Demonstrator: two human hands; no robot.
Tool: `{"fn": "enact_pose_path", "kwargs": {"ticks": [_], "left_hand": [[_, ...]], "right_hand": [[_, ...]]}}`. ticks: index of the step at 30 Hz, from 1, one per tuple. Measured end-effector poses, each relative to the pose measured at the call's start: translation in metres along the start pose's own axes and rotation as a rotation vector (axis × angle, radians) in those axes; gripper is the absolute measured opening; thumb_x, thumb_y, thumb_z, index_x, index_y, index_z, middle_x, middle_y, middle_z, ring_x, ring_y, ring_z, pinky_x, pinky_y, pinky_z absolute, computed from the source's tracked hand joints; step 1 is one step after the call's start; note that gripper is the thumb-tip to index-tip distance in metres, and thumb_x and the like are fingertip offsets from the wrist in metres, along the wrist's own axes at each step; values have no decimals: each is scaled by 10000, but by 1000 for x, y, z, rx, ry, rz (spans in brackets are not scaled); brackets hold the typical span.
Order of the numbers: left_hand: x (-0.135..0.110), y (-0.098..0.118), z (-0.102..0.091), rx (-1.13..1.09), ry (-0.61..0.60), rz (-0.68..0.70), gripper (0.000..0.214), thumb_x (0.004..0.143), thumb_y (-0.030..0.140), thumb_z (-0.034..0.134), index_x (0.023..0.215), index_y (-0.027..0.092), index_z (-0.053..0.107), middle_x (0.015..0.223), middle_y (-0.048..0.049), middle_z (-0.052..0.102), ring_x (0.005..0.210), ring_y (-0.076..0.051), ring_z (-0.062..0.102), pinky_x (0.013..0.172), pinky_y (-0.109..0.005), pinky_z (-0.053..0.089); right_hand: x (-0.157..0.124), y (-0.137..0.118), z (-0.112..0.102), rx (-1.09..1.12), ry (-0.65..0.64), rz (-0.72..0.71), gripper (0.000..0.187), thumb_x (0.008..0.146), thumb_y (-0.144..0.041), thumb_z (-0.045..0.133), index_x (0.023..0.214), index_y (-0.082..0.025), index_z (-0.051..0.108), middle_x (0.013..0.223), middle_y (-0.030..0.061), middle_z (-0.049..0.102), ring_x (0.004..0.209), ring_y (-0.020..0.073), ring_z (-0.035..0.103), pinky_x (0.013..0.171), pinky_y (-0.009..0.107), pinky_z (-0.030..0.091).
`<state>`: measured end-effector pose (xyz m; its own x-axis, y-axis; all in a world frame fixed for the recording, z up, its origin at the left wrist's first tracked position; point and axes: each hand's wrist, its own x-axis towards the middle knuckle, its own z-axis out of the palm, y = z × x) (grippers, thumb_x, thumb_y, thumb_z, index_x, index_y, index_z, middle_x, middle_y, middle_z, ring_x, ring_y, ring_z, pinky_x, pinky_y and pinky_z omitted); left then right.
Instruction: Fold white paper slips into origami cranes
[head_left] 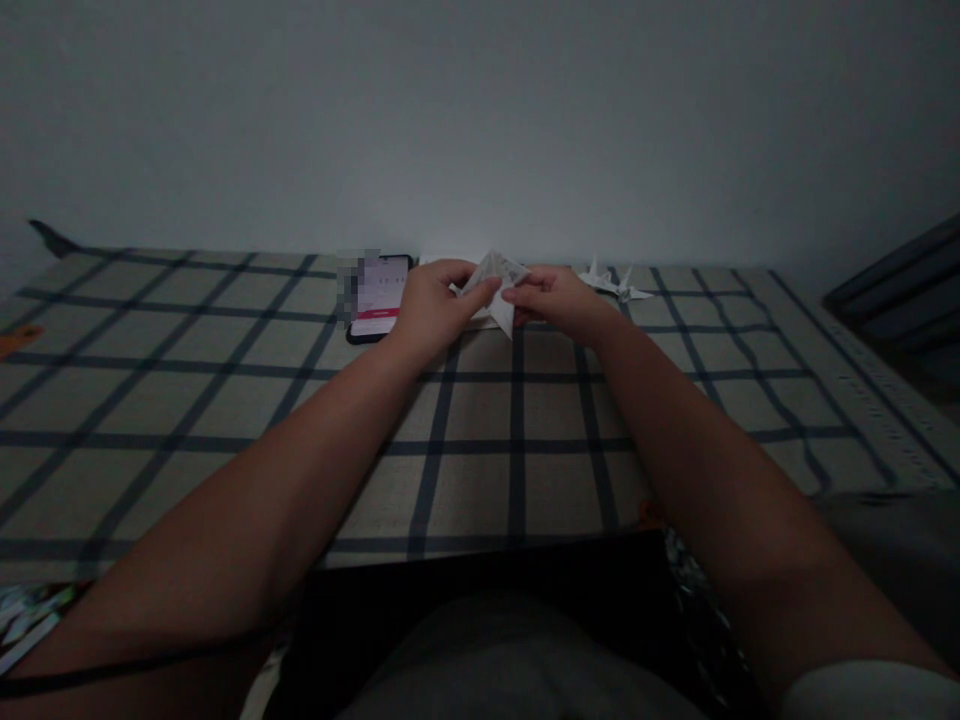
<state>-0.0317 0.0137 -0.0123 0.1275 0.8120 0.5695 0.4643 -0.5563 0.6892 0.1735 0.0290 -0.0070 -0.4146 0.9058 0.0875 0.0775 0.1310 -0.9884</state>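
Observation:
Between my two hands is a folded piece of white paper (501, 268), raised over the far part of the table with one point facing down. My left hand (441, 300) pinches its left side, thumb across the front. On the right side, my right hand (559, 298) grips it between thumb and fingers. Some of my fingertips are hidden behind the paper. Behind my hands, more white paper (442, 260) lies partly covered. Just right of my right hand sit folded white paper cranes (619, 286), their wings and points sticking up.
A phone (382, 295) with a lit screen lies left of my left hand. The checked tablecloth (517, 410) covers the table up to a pale wall (480, 120). Small orange things show at the left edge (21, 340) and near edge (652, 515).

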Motion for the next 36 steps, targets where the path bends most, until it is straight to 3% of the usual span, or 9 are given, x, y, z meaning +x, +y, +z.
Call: {"fn": "enact_pose_path", "kwargs": {"ticks": [4, 9, 12, 17, 20, 23, 28, 36], "left_hand": [[0, 0, 0, 23, -6, 33, 306, 907, 483, 715, 780, 206, 742, 792, -36, 759, 779, -187, 644, 735, -310, 475], [1, -3, 1, -24, -50, 28, 276, 874, 488, 749, 892, 213, 764, 896, -54, 780, 856, -201, 658, 747, -303, 481], [2, -5, 1, -11, -82, 41, 315, 894, 520, 723, 836, 212, 751, 854, -59, 761, 831, -207, 650, 738, -317, 469], [2, -5, -1, 105, -7, 97, 390, 923, 506, 687, 660, 227, 617, 711, -33, 663, 743, -195, 586, 739, -344, 443], [2, -5, -3, 140, 62, 115, 380, 925, 482, 692, 658, 235, 580, 699, -31, 624, 751, -201, 573, 761, -359, 442], [2, -4, -5, 148, 89, 122, 363, 926, 480, 694, 682, 244, 569, 710, -36, 606, 785, -217, 576, 783, -369, 453], [2, -3, -6, 138, 80, 158, 330, 909, 396, 706, 679, 248, 521, 727, -34, 584, 793, -223, 575, 810, -388, 450], [0, 2, -2, 102, 73, 129, 311, 887, 383, 716, 664, 244, 549, 728, -33, 619, 812, -225, 589, 811, -386, 446]], "right_hand": [[1, 0, 0, 4, 7, -1, 174, 805, -285, 869, 830, -192, 725, 754, -4, 739, 694, 123, 667, 684, 225, 590], [1, -1, -1, 24, 17, -16, 173, 790, -259, 863, 878, -182, 736, 742, -15, 721, 680, 113, 658, 670, 213, 579], [1, -1, 0, 5, 28, -21, 177, 791, -258, 863, 877, -172, 735, 731, -11, 718, 672, 115, 658, 663, 215, 569], [3, -2, 5, 54, 36, 3, 196, 828, -264, 848, 896, -188, 681, 708, -25, 716, 639, 113, 667, 638, 212, 565], [2, -3, 6, 125, 73, 31, 206, 900, -310, 811, 927, -214, 631, 690, -36, 711, 607, 113, 678, 623, 217, 579], [-1, -4, 5, 111, -11, 102, 241, 951, -396, 777, 893, -197, 654, 711, 5, 732, 637, 129, 717, 651, 233, 605], [-2, 1, 1, 89, -133, 94, 368, 919, -515, 796, 817, -173, 706, 766, 52, 770, 672, 148, 745, 673, 249, 614], [-1, 3, 2, 34, -47, 70, 335, 878, -441, 834, 722, -182, 690, 656, 16, 720, 609, 128, 687, 637, 240, 603]]}}
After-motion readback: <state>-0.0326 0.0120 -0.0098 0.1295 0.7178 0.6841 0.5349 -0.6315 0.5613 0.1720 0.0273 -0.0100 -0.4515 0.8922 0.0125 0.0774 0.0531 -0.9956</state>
